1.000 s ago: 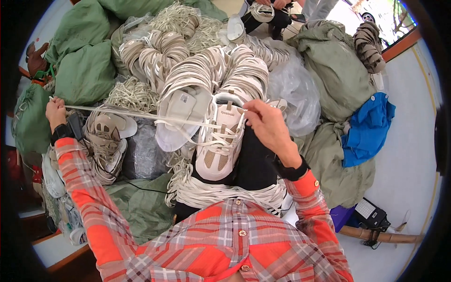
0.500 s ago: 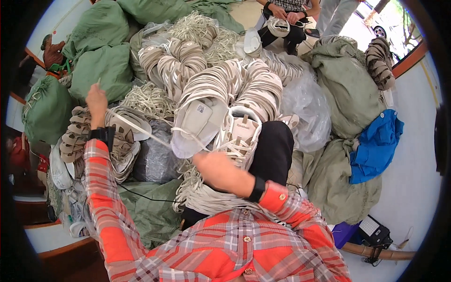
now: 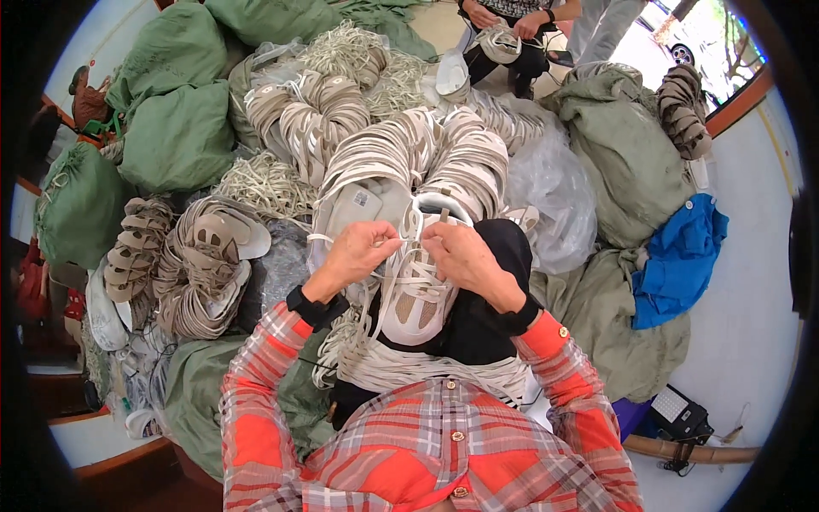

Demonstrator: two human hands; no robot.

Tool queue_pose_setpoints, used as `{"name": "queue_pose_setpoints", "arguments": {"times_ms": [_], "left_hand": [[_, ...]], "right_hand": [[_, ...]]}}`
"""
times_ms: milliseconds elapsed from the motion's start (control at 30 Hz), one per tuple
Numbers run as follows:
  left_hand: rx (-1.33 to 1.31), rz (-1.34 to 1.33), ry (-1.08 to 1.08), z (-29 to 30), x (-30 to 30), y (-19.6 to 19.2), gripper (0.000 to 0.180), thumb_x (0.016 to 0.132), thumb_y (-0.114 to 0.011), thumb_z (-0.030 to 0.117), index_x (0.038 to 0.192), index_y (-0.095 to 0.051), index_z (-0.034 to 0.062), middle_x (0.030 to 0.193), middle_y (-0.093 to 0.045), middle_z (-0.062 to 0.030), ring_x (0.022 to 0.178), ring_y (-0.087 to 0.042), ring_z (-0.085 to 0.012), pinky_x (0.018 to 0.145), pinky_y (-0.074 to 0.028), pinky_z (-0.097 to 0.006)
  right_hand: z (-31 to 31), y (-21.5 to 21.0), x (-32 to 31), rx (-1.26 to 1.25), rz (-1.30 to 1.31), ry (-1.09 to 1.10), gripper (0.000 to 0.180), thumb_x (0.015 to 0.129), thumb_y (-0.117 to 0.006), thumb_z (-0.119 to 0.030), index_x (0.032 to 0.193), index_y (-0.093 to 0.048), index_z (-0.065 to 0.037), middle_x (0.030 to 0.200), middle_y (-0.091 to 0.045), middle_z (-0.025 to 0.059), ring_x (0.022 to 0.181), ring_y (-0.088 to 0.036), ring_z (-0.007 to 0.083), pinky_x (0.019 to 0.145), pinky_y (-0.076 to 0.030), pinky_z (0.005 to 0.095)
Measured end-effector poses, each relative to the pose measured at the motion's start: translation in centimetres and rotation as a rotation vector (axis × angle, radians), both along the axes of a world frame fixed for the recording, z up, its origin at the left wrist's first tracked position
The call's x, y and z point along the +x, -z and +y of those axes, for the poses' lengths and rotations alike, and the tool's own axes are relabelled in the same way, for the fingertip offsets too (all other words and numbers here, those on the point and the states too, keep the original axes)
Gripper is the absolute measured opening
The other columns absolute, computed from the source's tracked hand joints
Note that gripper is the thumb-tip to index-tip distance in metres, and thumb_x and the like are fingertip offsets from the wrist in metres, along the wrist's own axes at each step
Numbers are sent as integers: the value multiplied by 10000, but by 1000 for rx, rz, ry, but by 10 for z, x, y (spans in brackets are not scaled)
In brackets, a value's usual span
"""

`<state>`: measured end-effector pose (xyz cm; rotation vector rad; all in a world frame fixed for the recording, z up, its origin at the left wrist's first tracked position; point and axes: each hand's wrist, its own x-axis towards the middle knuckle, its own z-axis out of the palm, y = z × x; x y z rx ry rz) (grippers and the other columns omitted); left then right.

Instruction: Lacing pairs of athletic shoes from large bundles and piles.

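Observation:
A beige and white shoe upper (image 3: 415,309) rests on my lap with its toe toward me. White lace crosses its front. My left hand (image 3: 357,254) is at the left of its opening, finger and thumb pinched on a lace. Just across from it, my right hand (image 3: 465,258) is also closed in a pinch at the upper's eyelets, apparently on the lace too; its fingertips partly hide what they grip. A thick hank of white laces (image 3: 418,367) lies across my thighs below the shoe upper.
Long curved stacks of nested shoe uppers (image 3: 380,154) lie ahead of me. Brown uppers (image 3: 205,256) and a lace pile (image 3: 264,183) are at left. Green sacks (image 3: 183,136), a clear plastic bag (image 3: 554,205) and blue cloth (image 3: 682,260) surround them. Another person (image 3: 520,34) handles a shoe upper.
My left hand has come in from the far left, where it held a lace stretched out, to the shoe upper. My right hand has moved up and right, near it. The upper's toe now shows.

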<state>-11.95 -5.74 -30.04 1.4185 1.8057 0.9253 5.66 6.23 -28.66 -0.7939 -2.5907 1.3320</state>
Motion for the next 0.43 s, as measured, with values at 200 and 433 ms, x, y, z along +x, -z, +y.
{"name": "queue_pose_setpoints", "arguments": {"times_ms": [200, 433], "left_hand": [[110, 38, 6, -1, -2, 11, 188, 817, -609, 244, 848, -658, 65, 697, -623, -145, 651, -606, -298, 607, -460, -372], [105, 200, -94, -1, 9, 2, 147, 805, -622, 233, 825, -653, 91, 658, -615, -157, 643, -606, -331, 577, -453, -402]], "right_hand": [[-6, -31, 0, -508, -85, 96, 300, 895, -503, -168, 1115, -513, 36, 563, -578, 72, 379, -524, 122, 328, -367, 223], [-1, -12, 2, -987, 12, 114, 385, 889, -524, -166, 1202, -425, 36, 577, -595, 119, 356, -522, 147, 291, -395, 258]]}}
